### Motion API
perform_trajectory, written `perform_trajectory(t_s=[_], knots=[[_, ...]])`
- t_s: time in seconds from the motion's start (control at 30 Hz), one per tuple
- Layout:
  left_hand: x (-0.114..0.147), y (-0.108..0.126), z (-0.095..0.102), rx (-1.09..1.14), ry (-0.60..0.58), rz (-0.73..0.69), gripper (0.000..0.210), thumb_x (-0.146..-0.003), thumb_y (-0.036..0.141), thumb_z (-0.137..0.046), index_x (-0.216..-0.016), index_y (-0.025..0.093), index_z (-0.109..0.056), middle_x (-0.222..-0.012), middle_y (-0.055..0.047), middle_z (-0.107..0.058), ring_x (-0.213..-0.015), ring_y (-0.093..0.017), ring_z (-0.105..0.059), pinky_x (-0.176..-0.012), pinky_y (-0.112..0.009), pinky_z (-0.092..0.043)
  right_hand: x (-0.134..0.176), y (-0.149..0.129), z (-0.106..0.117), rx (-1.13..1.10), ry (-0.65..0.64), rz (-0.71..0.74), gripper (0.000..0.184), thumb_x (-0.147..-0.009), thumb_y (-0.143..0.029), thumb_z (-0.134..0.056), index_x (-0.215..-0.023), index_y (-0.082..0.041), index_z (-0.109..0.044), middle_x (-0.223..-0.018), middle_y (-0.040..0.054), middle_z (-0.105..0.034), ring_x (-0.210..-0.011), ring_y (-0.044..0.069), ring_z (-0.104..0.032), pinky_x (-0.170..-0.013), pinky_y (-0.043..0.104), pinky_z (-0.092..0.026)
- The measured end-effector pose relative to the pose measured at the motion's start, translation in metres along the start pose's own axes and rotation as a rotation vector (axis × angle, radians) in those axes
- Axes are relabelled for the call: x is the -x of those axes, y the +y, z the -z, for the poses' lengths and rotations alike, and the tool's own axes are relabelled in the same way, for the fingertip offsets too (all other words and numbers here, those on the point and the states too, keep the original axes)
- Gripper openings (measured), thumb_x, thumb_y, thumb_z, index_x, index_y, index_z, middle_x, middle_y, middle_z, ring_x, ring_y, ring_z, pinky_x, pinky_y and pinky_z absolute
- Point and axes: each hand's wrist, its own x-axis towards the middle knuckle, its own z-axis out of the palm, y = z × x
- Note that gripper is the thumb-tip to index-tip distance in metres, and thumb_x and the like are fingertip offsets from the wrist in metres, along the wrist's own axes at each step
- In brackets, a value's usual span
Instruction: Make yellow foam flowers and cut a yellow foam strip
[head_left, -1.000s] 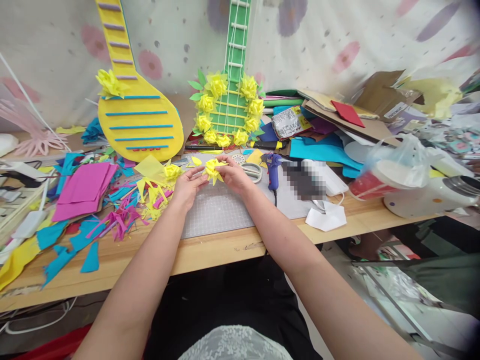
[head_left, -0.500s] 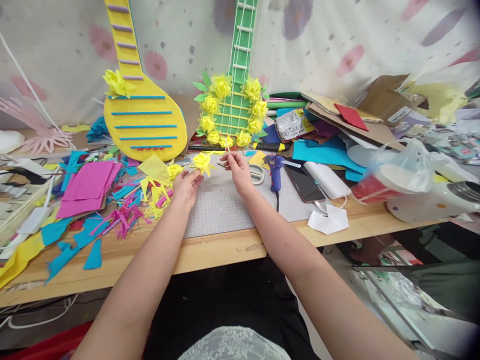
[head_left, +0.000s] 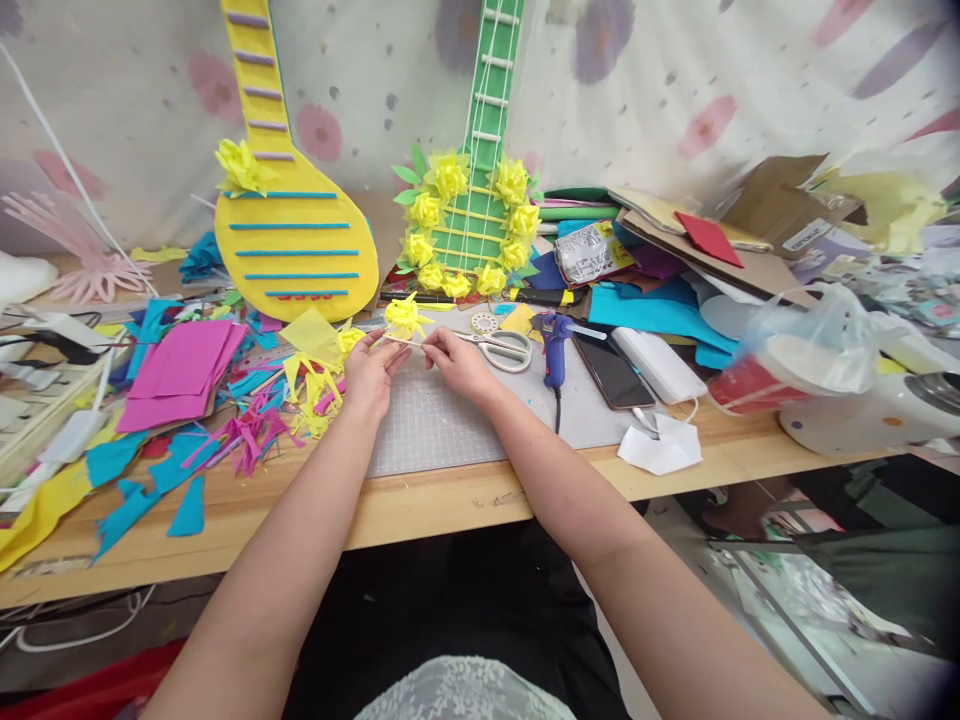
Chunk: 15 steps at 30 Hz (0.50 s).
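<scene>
My left hand [head_left: 367, 374] is closed on a yellow paper flower [head_left: 405, 316], pinching it near its base. Between the fingertips of my right hand [head_left: 456, 362] is one end of a thin pale stick [head_left: 403, 342]. It lies almost level just below the flower and reaches across to my left fingers; whether it touches the petals I cannot tell. A pair of scissors [head_left: 506, 351] with pale handles rests just right of my right hand. Beneath both hands is a grey cutting mat [head_left: 431, 430].
A blue glue gun [head_left: 554, 355] and a phone [head_left: 611, 370] lie to the right. Behind stand a yellow paper instrument [head_left: 300, 240] and a green one [head_left: 469, 215] ringed with yellow flowers. Magenta sheets [head_left: 180, 375] and paper scraps cover the left; a bagged cup [head_left: 780, 370] stands far right.
My right hand has come down and left towards the flower, turning the stick from upright to nearly level. The scissors and a small round disc now show more. My left hand keeps the flower.
</scene>
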Motion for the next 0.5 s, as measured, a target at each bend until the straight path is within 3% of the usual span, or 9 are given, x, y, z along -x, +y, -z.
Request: perform_trajectory(t_s=[0.2,0.5], knots=[[-0.0002,-0.0022,0.0005,-0.012,-0.073,-0.034,0.037,-0.06,-0.003,-0.063,-0.087,0.019,-0.049,-0.068,0.004,-0.063,-0.072,-0.011,-0.067,-0.081,-0.03,-0.054,-0.0019,0.0024,0.0016,0.014,0.046,-0.042,0.013,-0.085,-0.031,-0.045,-0.076,-0.022,-0.048,-0.062,-0.0032,-0.057,-0.061,0.013,-0.05,-0.064,0.027,-0.036],[-0.0047,-0.0064,0.005,-0.063,-0.047,-0.079,0.038,-0.062,0.007,-0.07,-0.091,0.018,-0.049,-0.075,0.0,-0.065,-0.077,-0.013,-0.067,-0.084,-0.033,-0.051,-0.0011,-0.0003,0.0023,-0.058,-0.013,-0.038,0.017,-0.083,-0.032,-0.047,-0.071,-0.021,-0.048,-0.057,-0.0046,-0.053,-0.056,0.011,-0.046,-0.061,0.025,-0.035]])
